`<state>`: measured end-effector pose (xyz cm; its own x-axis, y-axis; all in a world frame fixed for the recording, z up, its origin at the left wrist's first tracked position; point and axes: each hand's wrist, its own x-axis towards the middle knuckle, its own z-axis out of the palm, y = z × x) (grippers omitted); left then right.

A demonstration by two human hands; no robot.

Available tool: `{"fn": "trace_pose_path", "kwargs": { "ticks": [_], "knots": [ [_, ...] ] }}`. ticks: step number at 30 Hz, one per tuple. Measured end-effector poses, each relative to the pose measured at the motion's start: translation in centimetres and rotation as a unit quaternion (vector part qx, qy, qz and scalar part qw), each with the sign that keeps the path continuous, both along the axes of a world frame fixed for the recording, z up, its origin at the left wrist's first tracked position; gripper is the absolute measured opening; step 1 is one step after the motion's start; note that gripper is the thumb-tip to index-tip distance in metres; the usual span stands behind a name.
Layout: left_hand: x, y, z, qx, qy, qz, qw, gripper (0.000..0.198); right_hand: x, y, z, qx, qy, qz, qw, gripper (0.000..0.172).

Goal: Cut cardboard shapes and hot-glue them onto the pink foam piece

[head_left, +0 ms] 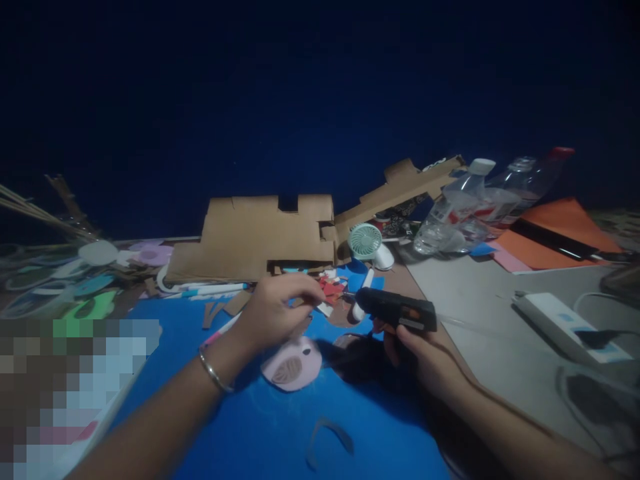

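My right hand (pixel 410 347) is wrapped round the handle of a black glue gun (pixel 395 309), whose nozzle points left. My left hand (pixel 280 307), with a silver bangle at the wrist, has thumb and forefinger pinched together close to the nozzle; whatever is between the fingertips is too small to name. Below the left hand a pale pink paper cutout (pixel 294 365) with a dark spot and a brown patterned patch lies on the blue mat (pixel 265 433). Nearer me on the mat is a thin curved grey strip (pixel 333 433).
Cardboard pieces (pixel 260 230) stand behind the mat, beside a small green fan (pixel 365 241). Plastic bottles (pixel 457 210), orange paper (pixel 560 233) and a white power strip (pixel 575 327) are on the right. Paper scraps (pixel 93 303) and sticks lie at the left.
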<state>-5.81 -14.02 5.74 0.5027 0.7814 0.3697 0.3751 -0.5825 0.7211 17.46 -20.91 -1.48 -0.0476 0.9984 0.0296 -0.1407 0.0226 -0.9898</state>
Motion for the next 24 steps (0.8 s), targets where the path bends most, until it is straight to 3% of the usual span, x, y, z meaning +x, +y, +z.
{"fn": "trace_pose_path", "kwargs": {
  "ticks": [4, 10, 16, 24],
  "knots": [
    [-0.90, 0.11, -0.02, 0.083, 0.059, -0.120, 0.988, 0.018, 0.05, -0.03, 0.46, -0.009, 0.031, 0.045, 0.998, 0.037],
    [-0.90, 0.00, -0.54, 0.158, 0.058, -0.120, 0.978, 0.016, 0.42, -0.25, 0.12, -0.056, 0.018, 0.068, 0.996, 0.042],
    [-0.50, 0.42, -0.27, 0.328, 0.033, -0.157, 0.931, 0.011, 0.61, -0.24, -0.20, -0.055, 0.011, 0.085, 0.995, 0.039],
    [-0.56, 0.36, 0.14, 0.338, 0.051, -0.154, 0.927, 0.010, 0.74, -0.24, -0.20, -0.059, 0.021, 0.095, 0.994, 0.037]
  ]
}}
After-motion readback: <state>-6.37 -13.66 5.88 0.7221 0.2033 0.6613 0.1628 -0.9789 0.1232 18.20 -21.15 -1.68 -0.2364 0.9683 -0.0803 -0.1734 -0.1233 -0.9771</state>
